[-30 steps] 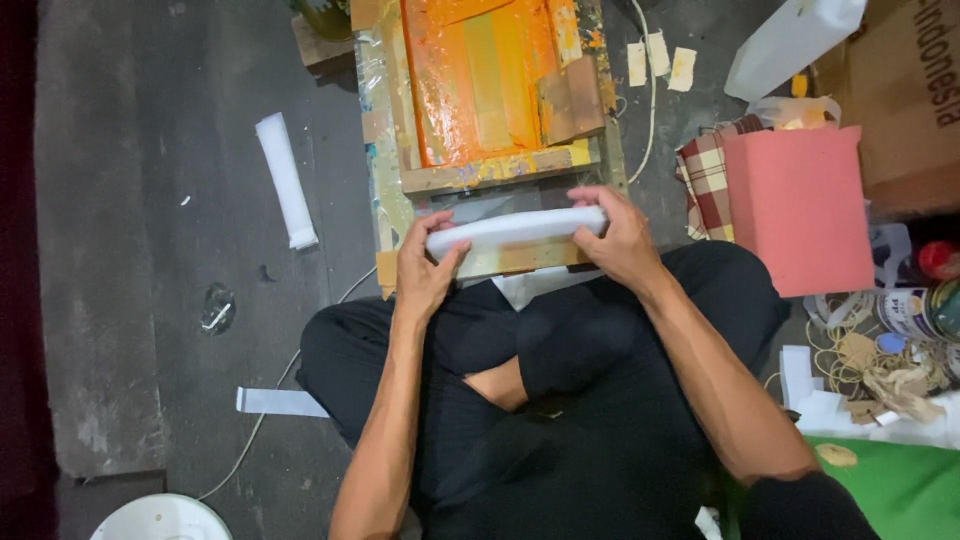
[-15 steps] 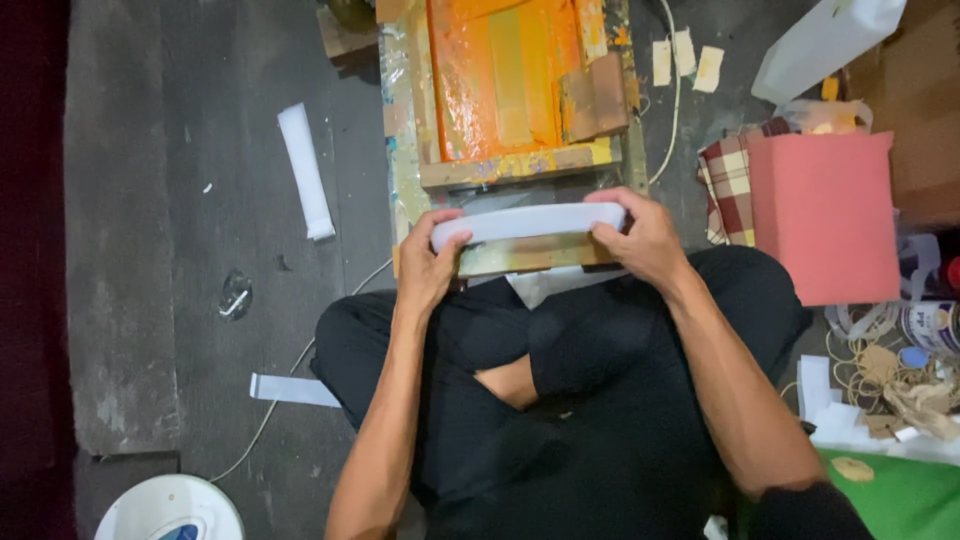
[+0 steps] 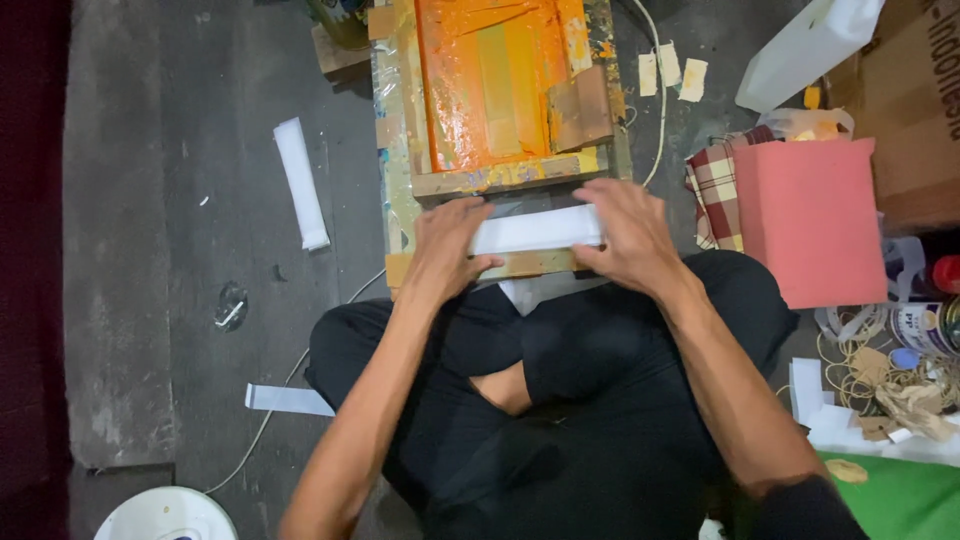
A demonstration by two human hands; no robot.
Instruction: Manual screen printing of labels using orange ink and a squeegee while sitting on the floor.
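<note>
Both hands, left hand (image 3: 445,245) and right hand (image 3: 628,238), press flat on the white strip (image 3: 535,229) at the orange frame's (image 3: 490,85) six o'clock edge; even pressure would keep it straight.

From my remote view, the person wears black trousers (image 3: 590,400) with the legs ending short, leaving one bare foot showing between them. Both forearms are bare, and I see no rings, watch or gloves on the left hand (image 3: 447,250) or the right hand (image 3: 632,235). At the near right edge, a dark sleeve hem (image 3: 800,505) covers the upper right arm.
</note>
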